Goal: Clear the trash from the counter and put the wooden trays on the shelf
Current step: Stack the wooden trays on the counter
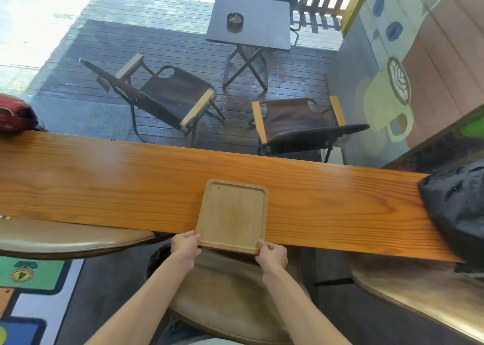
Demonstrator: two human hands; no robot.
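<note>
You stood at a long wooden counter running across a glass front. The wooden tray lay flat on it, its near edge jutting past the counter's edge. Your left hand pinched the tray's near left corner; your right hand pinched the near right corner. A black bag slumped on the counter's right end, a red cap at its left. Beyond the glass, two folding chairs and a small table with an ashtray stood on decking.
</note>
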